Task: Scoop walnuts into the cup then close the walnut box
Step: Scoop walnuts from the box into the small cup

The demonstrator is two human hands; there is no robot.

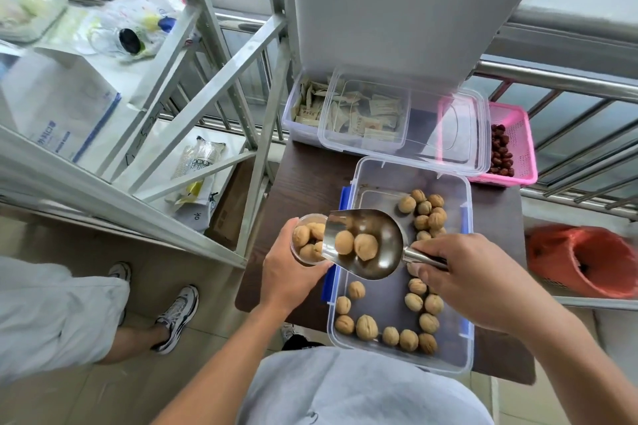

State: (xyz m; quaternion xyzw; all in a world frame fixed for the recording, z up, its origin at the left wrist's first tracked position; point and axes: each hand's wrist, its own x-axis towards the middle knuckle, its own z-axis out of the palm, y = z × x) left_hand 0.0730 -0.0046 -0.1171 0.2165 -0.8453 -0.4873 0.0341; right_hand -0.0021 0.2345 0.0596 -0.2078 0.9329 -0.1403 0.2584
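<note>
Stood small and dark-brown, a wood-grain table [303,190]. Carried a clear rectangular plastic box with blue clips [383,307] along the right side, reaching the near edge. Held a clear plastic tub of paper sachets [288,121] at the far-left corner and a pink slotted plastic basket [518,134] at the far-right corner.

— Left hand [290,274]?
— Fingers curled round the cup [308,239], forearm stretched forward.
— Right hand [464,281]?
— Knuckles up, gripping the scoop [366,252] by its handle, forearm angling in from the right.
</note>
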